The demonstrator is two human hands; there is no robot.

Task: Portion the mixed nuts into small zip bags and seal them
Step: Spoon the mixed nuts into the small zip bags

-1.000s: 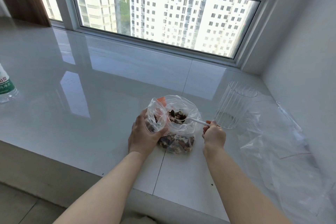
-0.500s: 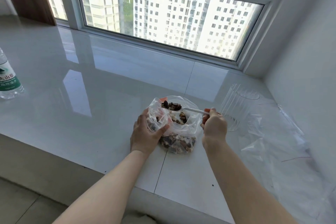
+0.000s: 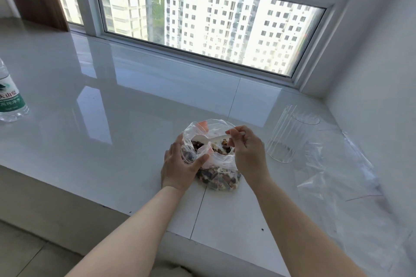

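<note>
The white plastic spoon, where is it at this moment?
In the head view, the white plastic spoon sits at centre, its bowl inside the open zip bag of mixed nuts; the right hand pinches its handle, the left hand holds the bag.

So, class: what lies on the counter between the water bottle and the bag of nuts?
Nothing: the head view shows bare glossy white counter between the green-labelled plastic water bottle and the clear plastic bag of mixed nuts.

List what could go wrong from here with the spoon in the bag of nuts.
1. The left hand grips only one side of the nut bag; its soft mouth may collapse and spill nuts.
2. The right hand pinches the white spoon at its handle end, so a loaded scoop may tip.
3. The right forearm may knock the clear cup close beside it.
</note>
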